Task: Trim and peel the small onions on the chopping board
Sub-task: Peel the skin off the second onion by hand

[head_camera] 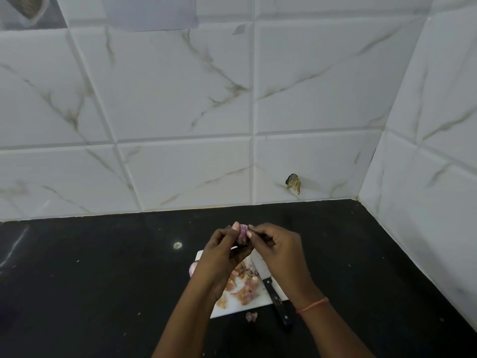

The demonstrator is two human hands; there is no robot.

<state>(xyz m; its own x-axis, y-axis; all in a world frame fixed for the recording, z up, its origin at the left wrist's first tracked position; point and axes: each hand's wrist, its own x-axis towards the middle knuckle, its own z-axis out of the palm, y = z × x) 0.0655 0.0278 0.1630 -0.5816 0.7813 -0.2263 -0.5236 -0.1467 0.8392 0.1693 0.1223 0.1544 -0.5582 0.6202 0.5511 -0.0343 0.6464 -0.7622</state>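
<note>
The left hand point(222, 250) is reaching up from the lower middle of the view, its forearm slanting in from below, and it is holding a small onion point(243, 235) raised above the far edge of the chopping board point(233, 307). Its fingers are curling round the onion from the left, with the thumb tip pressing near the top. The onion is showing pale purple flesh streaked with white near its top and darker, duller skin lower down; its base is hidden between the fingers.

The right hand point(280, 250) is coming in from the lower right, wrist bent, a thin orange thread bracelet point(312, 305) sitting on the wrist. Its thumb and forefinger are pinching at the onion's upper right side, the other fingers folding loosely under the palm.

Below the hands, the white chopping board is lying on the black countertop point(90, 280). Another small onion point(192, 268) is peeking out at the board's left edge, partly covered by the left hand. Pinkish-orange onion peels point(245, 289) are lying scattered across the middle of the board, and one scrap of peel point(251, 316) is lying on the countertop just beside the board's near edge. A black-handled knife point(277, 302) is lying at the right side of the board, handle jutting over the near edge onto the countertop, its blade mostly hidden under the right hand.
</note>
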